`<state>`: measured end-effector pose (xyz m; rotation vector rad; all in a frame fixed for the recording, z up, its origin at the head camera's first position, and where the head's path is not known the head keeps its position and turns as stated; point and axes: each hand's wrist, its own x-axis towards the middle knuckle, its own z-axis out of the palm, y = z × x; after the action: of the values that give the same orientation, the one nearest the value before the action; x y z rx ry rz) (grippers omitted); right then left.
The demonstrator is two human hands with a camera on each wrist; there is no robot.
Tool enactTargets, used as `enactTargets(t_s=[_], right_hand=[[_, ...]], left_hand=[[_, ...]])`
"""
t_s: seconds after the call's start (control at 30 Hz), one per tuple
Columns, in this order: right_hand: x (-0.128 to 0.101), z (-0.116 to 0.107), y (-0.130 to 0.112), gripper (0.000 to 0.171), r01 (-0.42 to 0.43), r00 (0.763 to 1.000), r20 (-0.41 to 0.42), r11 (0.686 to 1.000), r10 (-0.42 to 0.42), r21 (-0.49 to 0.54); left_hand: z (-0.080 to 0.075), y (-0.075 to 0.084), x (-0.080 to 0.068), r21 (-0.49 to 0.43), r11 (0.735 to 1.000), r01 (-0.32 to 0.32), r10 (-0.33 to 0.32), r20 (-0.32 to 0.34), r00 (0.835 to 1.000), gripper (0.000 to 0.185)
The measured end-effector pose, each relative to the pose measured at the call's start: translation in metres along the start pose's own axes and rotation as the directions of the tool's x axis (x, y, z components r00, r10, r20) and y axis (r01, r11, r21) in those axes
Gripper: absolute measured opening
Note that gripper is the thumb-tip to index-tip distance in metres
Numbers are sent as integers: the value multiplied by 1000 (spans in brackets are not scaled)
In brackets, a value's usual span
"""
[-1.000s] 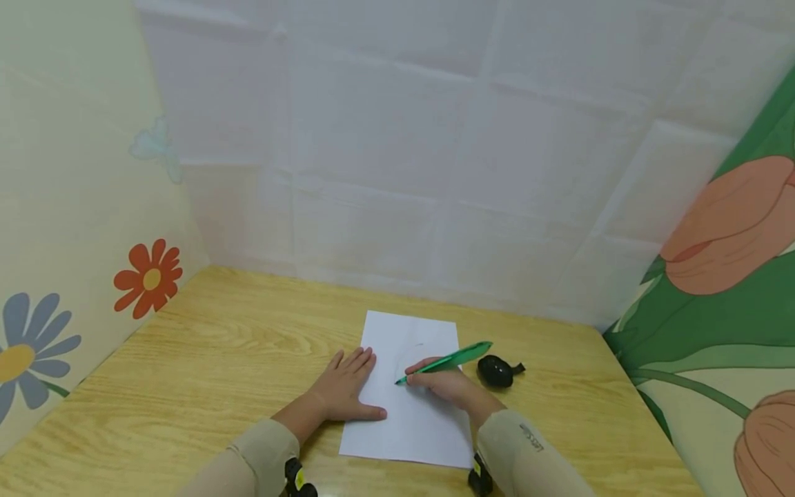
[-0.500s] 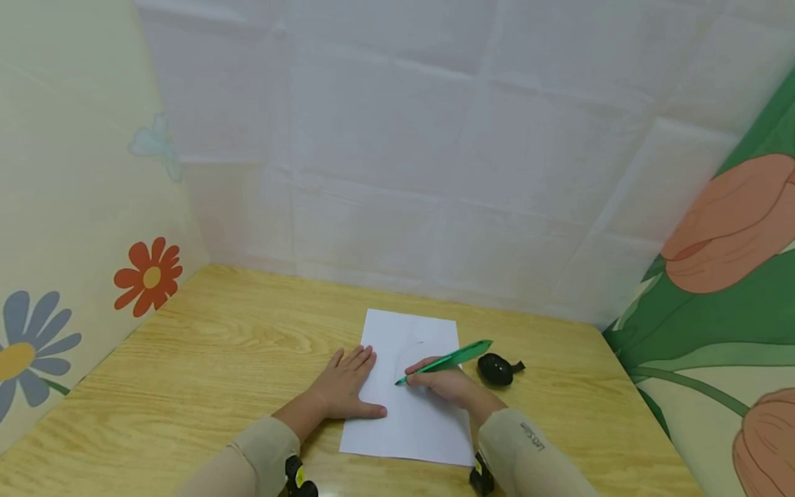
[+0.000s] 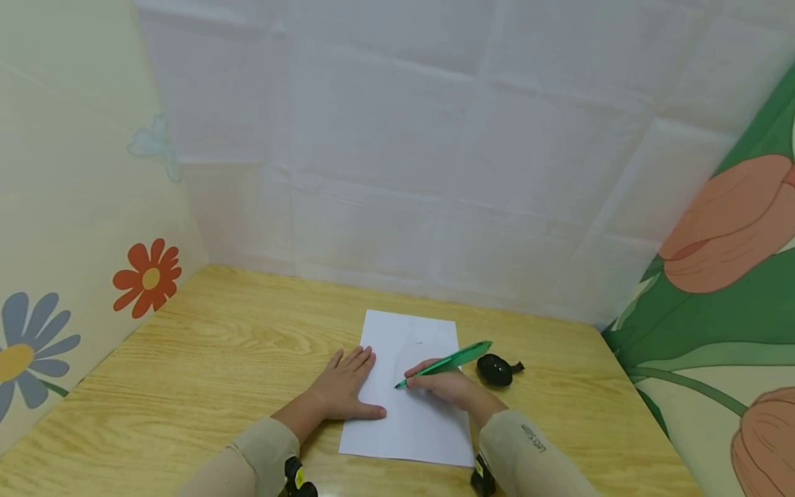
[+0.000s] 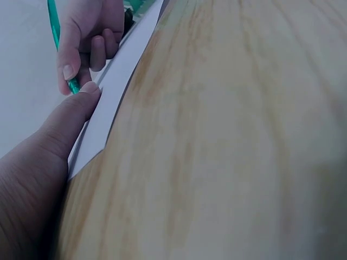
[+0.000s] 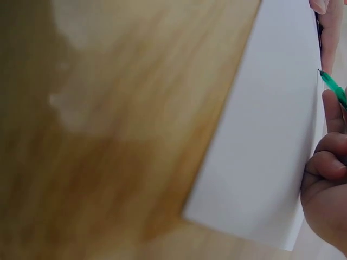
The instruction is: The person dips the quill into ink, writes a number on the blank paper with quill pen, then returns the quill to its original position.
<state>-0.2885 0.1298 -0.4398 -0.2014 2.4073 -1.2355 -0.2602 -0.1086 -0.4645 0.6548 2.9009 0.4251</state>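
The right hand [image 3: 448,386] grips a green pen [image 3: 444,362] between curled fingers and thumb. The pen lies at a low slant, its tip pointing left and touching the white sheet of paper [image 3: 410,421] near the sheet's middle; its broad, leaf-shaped rear end points right and away from the person. A faint curved line [image 3: 404,353] runs on the paper just above the tip. In the right wrist view the pen [image 5: 333,86] tip meets the paper [image 5: 265,141] with the curled fingers [image 5: 324,162] just below it.

The left hand [image 3: 345,390] lies flat, palm down, fingers straight and together, thumb stretched out to the right. It holds nothing. Its fingers and thumb press on the left part of the sheet, while the heel of the hand rests on the wooden table [image 3: 205,366]. In the left wrist view the left thumb [image 4: 73,114] lies on the paper [image 4: 116,86] close to the pen [image 4: 54,32] tip; whether the two touch cannot be told from this angle.

The sheet lies in portrait position near the front edge of the table, between both forearms. A small black object [image 3: 497,370] sits on the table just right of the paper, near the pen's rear end. Light sleeves [image 3: 528,449] cover both forearms.
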Motion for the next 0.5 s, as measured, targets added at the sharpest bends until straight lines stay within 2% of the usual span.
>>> enactTargets(t_s=[0.5], right_hand=[[-2, -1, 1, 25, -1, 1000, 29, 1000, 1, 7]], left_hand=[[1, 0, 0, -9, 1000, -7, 7, -10, 1000, 113]])
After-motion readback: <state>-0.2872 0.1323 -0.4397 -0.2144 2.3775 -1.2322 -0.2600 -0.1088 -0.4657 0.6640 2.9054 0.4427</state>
